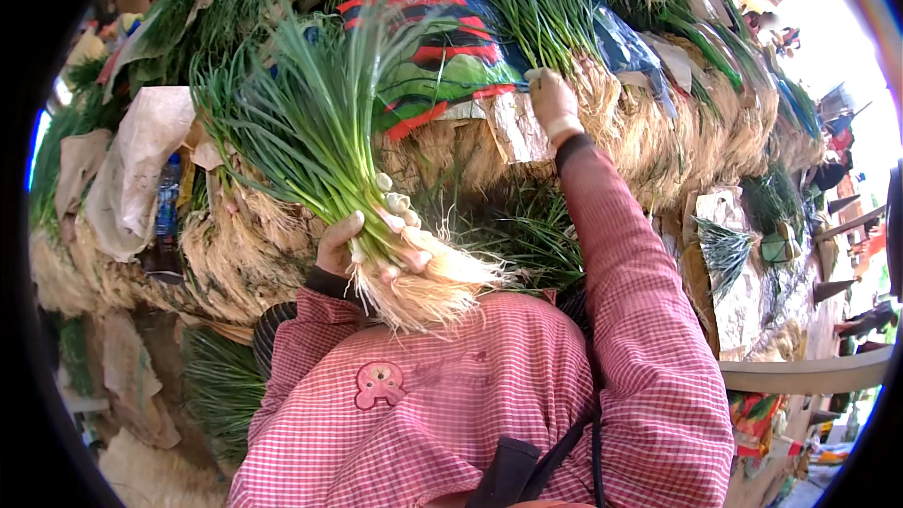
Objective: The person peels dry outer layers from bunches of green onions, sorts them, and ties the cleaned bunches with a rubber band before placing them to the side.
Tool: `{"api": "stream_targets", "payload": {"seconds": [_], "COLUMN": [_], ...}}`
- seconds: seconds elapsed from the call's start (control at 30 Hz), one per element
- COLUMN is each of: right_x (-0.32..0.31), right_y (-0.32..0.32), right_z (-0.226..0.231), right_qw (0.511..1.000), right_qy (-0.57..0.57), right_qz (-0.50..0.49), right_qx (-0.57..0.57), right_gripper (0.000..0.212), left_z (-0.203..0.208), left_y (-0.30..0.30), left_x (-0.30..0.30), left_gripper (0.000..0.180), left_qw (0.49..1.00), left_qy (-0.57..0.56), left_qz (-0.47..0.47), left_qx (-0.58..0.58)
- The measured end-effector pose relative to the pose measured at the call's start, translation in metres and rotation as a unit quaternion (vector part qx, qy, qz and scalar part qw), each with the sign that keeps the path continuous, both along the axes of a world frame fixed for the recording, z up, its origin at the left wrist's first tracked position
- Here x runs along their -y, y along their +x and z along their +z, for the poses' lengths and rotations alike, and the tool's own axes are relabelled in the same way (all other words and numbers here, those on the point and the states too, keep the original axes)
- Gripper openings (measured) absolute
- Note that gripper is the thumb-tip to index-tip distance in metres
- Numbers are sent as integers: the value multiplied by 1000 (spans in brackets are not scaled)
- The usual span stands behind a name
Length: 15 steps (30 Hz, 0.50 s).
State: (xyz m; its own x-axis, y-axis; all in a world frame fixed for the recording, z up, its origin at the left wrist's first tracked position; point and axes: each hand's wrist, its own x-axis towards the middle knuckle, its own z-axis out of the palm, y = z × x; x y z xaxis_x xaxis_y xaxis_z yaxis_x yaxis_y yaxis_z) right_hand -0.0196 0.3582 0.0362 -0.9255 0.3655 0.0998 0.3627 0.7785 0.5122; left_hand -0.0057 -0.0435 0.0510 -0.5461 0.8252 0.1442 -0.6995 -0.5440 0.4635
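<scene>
My left hand (340, 243), in a pale glove, is closed around a thick bunch of spring onions (384, 226) in front of my chest. Their green leaves fan up and to the left, and the white bulbs and stringy roots hang to the lower right. My right hand (552, 102), also gloved, reaches forward to the pile. Its fingers are curled closed at the lower end of more spring onions (544, 23); what lies inside them is hidden. Beside that hand is a colourful printed plastic sheet (442, 52) in red, green and black.
Heaped spring onions with roots facing me (701, 136) stretch across the front. A plastic bottle (167, 198) and a white sack (155, 160) are at the left. Loose greens (527, 235) lie beyond my lap. A curved pale rail (809, 374) is at the right.
</scene>
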Motion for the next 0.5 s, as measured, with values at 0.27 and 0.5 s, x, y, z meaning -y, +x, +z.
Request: {"api": "stream_targets", "payload": {"seconds": [0.27, 0.5], "right_x": [-3, 161], "right_y": [-13, 87], "right_z": [1, 15], "right_qw": [924, 751], "right_qy": [-311, -612], "right_qz": [-140, 174], "right_qx": [-172, -180], "right_gripper": [26, 20], "left_z": [2, -8], "left_y": [-10, -3], "left_x": [-14, -31], "left_gripper": [62, 61], "left_qw": [994, 986], "left_qy": [-104, -119], "left_qz": [18, 42], "left_qx": [-42, -113]}}
